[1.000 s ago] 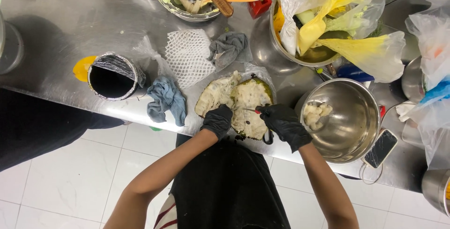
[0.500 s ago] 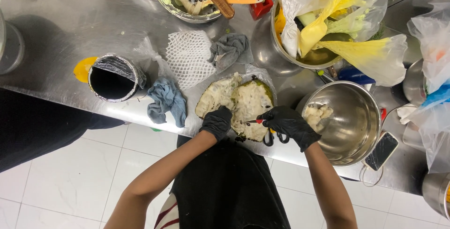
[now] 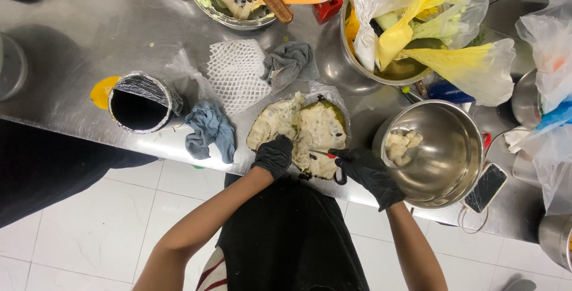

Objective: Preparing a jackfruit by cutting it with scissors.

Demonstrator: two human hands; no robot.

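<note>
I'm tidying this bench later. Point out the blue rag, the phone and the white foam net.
blue rag (image 3: 210, 130), head view, middle of the cloth
phone (image 3: 485, 187), head view, screen centre
foam net (image 3: 237, 73), head view, middle of the mesh

Both bare forearms are reaching forward, converging; the black-gloved left hand (image 3: 273, 155) is pressing down, fingers curled, while the gloved right hand (image 3: 370, 175) is gripping closed.

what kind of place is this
Probably a commercial kitchen prep station: a stainless steel counter, metal mixing bowls, and gloved hands, left and right, working a split-open fruit.
</note>
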